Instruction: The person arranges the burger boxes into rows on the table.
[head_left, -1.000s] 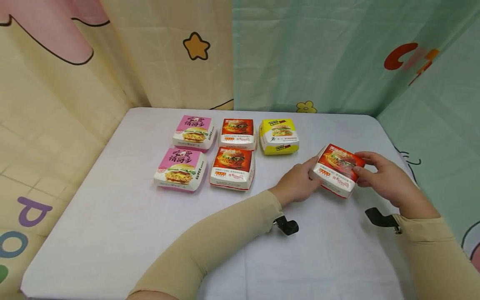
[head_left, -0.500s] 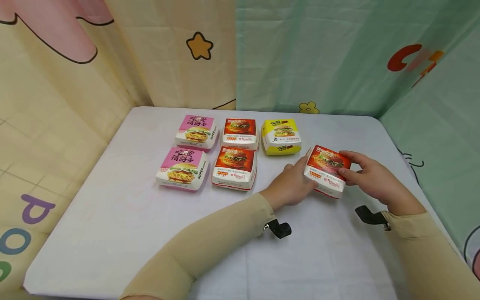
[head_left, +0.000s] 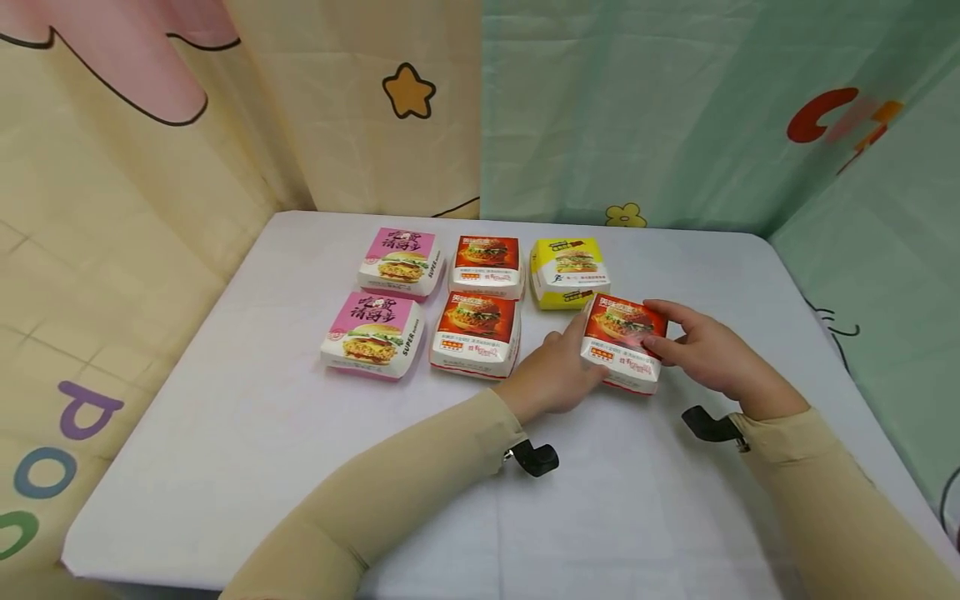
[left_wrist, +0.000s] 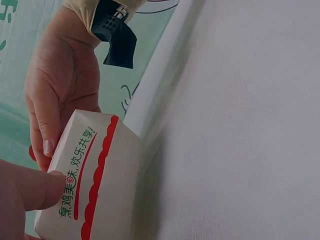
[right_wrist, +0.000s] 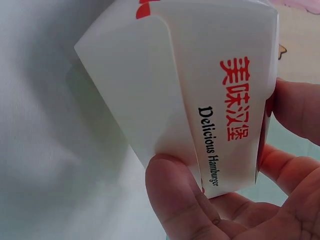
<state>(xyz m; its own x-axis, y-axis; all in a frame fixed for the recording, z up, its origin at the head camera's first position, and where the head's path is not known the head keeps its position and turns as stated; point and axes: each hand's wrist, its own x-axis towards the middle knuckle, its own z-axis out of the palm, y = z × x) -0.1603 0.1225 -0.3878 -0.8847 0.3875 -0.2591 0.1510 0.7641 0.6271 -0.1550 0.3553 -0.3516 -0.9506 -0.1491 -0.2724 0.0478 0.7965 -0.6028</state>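
Both hands hold a red and white burger box (head_left: 622, 342) over the right half of the table. My left hand (head_left: 551, 375) grips its left side; the thumb (left_wrist: 37, 190) presses its wall in the left wrist view. My right hand (head_left: 708, 354) pinches the right side, thumb on top, and its fingers curl round the box (right_wrist: 145, 90) in the right wrist view. A shadow lies beside the box; I cannot tell whether its base touches the cloth. Just behind it sits a yellow and white burger box (head_left: 572, 273). Left of the hands lies another red burger box (head_left: 476, 333).
A second red box (head_left: 487, 265) stands behind the near one. Two pink burger boxes, the far one (head_left: 401, 262) and the near one (head_left: 372, 333), form the left column. White cloth covers the table (head_left: 262, 467). Printed curtains (head_left: 660, 108) hang along the back and sides.
Both hands have carried the red and white box leftward, up to the front of the yellow one, turning it straighter. The other boxes stay put; the view has shifted slightly.
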